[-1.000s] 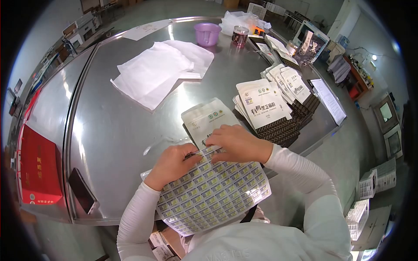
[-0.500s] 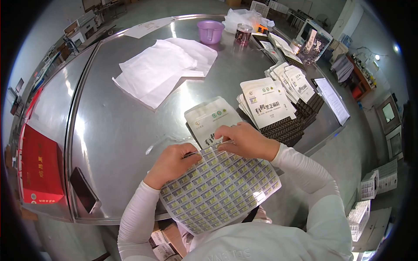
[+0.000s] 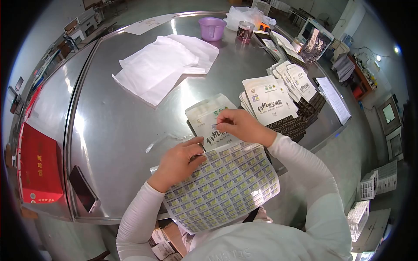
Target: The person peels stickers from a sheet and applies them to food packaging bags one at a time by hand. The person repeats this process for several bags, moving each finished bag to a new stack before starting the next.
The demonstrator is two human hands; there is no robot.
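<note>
A sheet of small yellow-and-grey stickers (image 3: 222,187) slopes over the near table edge toward my body. My left hand (image 3: 179,163) grips its upper left edge between thumb and fingers. Pinched in the fingertips of my right hand (image 3: 237,124) is a small sticker, held over a white pouch (image 3: 202,115) with dark printed characters. That pouch lies flat beyond the sheet, its lower end partly covered. To its right, a stack of similar pouches (image 3: 270,102) rests on dark patterned material; the top one bears a small sticker near its upper left.
White cloth-like sheets (image 3: 152,65) lie on the metal table (image 3: 109,130). Behind them are a purple cup (image 3: 212,29), a jar (image 3: 245,31) and a plastic bag (image 3: 244,17). A phone (image 3: 83,189) and red bag (image 3: 41,167) are at left, a paper sheet (image 3: 333,100) at right.
My right hand has lifted off the sticker sheet and moved up over the pouch with a small sticker. My left hand has shifted slightly, still on the sheet.
</note>
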